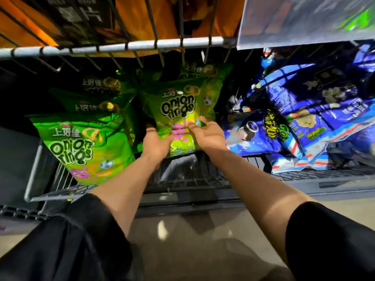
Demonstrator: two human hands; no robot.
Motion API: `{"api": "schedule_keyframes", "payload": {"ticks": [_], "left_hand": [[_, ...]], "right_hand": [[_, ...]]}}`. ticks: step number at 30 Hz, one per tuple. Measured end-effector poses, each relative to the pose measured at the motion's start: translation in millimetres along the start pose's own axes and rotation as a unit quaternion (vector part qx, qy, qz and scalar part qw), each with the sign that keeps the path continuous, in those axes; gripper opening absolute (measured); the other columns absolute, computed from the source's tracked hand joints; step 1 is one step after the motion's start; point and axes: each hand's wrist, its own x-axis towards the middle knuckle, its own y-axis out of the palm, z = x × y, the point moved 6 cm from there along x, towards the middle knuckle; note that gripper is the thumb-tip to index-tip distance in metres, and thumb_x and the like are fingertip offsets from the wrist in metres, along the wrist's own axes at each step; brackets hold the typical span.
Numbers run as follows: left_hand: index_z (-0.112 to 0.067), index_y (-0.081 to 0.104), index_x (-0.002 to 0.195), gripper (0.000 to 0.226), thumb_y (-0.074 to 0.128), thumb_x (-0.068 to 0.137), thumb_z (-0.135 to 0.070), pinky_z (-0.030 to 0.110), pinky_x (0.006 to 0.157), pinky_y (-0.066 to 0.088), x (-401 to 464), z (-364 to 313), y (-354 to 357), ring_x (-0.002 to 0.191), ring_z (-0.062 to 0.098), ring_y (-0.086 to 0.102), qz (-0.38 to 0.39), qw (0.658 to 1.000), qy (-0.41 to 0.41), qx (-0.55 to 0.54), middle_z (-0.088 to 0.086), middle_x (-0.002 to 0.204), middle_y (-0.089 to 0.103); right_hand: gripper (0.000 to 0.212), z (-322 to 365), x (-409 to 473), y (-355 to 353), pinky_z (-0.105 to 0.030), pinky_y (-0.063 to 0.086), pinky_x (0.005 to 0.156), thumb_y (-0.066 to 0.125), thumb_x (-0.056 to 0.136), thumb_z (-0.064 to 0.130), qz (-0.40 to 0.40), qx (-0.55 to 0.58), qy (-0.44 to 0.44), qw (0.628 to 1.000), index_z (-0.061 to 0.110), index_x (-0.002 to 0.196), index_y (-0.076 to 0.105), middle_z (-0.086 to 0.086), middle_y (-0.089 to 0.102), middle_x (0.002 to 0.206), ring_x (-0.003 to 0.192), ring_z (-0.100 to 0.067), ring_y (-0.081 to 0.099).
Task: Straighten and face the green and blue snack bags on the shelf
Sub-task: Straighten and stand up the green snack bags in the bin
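A green onion rings bag (178, 106) stands upright in the middle of the low wire shelf (182, 179). My left hand (155, 144) presses its lower left edge and my right hand (207, 134) cups its lower right edge, so both hands grip it. More green bags stand behind it. Another green bag (81, 147) stands at the front left, tilted slightly, with two more green bags (95, 102) behind it. To the right, several blue snack bags (300, 122) lie tumbled and slanted in a heap.
The wire shelf above (129, 45) carries orange and dark bags and hangs low over the green bags. A grey-white tag or panel (304, 21) hangs at the top right. The shelf's grey front rail (182, 201) runs below my forearms, with polished floor beneath.
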Motion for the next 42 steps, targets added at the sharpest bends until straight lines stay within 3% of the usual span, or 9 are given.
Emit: {"api": "schedule_keyframes", "payload": {"ticks": [5,12,17,23,28,31,36,39,42], "left_hand": [[-0.012,0.046,0.115,0.033,0.065,0.089,-0.007,0.015,0.072,0.051,-2,12,-15,0.087,0.01,0.061,0.094,0.992,-0.01,-0.082,0.003,0.11,0.061],[-0.012,0.031,0.144,0.065,0.063,0.089,0.0,0.034,0.092,0.052,-10,11,3,0.108,0.022,0.062,0.156,0.973,-0.031,-0.168,0.011,0.126,0.061],[-0.02,0.029,0.149,0.07,0.064,0.09,-0.007,0.016,0.086,0.044,5,-3,2,0.111,0.011,0.055,0.118,0.985,0.004,-0.124,-0.002,0.128,0.054],[-0.018,0.02,0.152,0.081,0.069,0.087,-0.028,0.027,0.092,0.04,23,-4,16,0.129,0.023,0.046,0.073,0.991,-0.055,-0.096,0.003,0.138,0.045],[-0.002,0.024,0.149,0.082,0.069,0.084,-0.025,0.044,0.11,0.036,28,6,30,0.133,0.034,0.043,0.203,0.97,-0.11,-0.075,0.016,0.147,0.041],[-0.004,0.042,0.139,0.055,0.062,0.091,-0.021,0.038,0.101,0.043,31,7,27,0.125,0.03,0.052,0.171,0.977,-0.095,-0.087,0.014,0.141,0.05],[-0.017,0.059,0.108,0.044,0.082,0.073,-0.029,0.034,0.082,0.056,29,15,7,0.096,0.022,0.067,0.026,0.994,-0.048,-0.095,0.001,0.101,0.068],[-0.014,0.062,0.103,0.038,0.079,0.077,-0.035,0.025,0.075,0.046,22,17,-9,0.094,0.017,0.061,0.027,0.999,-0.032,-0.016,-0.001,0.101,0.066],[-0.013,0.059,0.104,0.037,0.074,0.081,-0.038,0.024,0.081,0.042,15,19,-14,0.095,0.016,0.058,0.098,0.994,-0.03,0.03,0.0,0.106,0.064]], "right_hand": [[0.061,-4,-9,-5,-0.038,0.041,0.103,0.064,0.084,0.047,-0.002,0.017,0.027,0.999,0.007,0.129,0.052,-0.013,0.059,0.128,0.121,-0.03,0.053],[0.101,-22,-18,-5,-0.044,0.046,0.101,0.071,0.059,0.064,-0.03,0.162,0.078,0.983,0.018,0.141,0.033,-0.005,0.056,0.132,0.122,-0.029,0.054],[0.074,-14,-8,-9,-0.045,0.053,0.09,0.074,0.062,0.047,-0.053,0.227,-0.008,0.973,0.023,0.128,0.048,0.0,0.067,0.114,0.103,-0.023,0.066],[0.096,-6,13,-5,-0.04,0.043,0.105,0.078,0.075,0.031,-0.037,0.236,0.035,0.97,0.015,0.149,0.019,-0.011,0.048,0.14,0.123,-0.028,0.053],[0.082,-17,21,20,-0.053,0.052,0.091,0.082,0.071,0.022,0.057,0.363,0.112,0.923,0.02,0.139,0.036,-0.014,0.063,0.122,0.101,-0.032,0.066],[0.073,-19,20,23,-0.053,0.054,0.086,0.081,0.071,0.021,0.064,0.353,0.115,0.926,0.019,0.133,0.043,-0.014,0.066,0.115,0.096,-0.032,0.068],[0.079,-24,15,20,-0.048,0.059,0.076,0.072,0.064,0.067,0.077,0.408,0.151,0.897,0.016,0.122,0.056,-0.012,0.069,0.112,0.087,-0.027,0.071],[0.056,-36,18,17,-0.034,0.06,0.061,0.047,0.084,0.067,0.063,0.42,0.172,0.889,0.018,0.106,0.066,-0.008,0.072,0.094,0.07,-0.02,0.072],[0.096,-47,25,25,-0.05,0.053,0.089,0.053,0.052,0.092,0.036,0.365,0.163,0.916,0.021,0.117,0.065,-0.009,0.068,0.117,0.097,-0.029,0.068]]}}
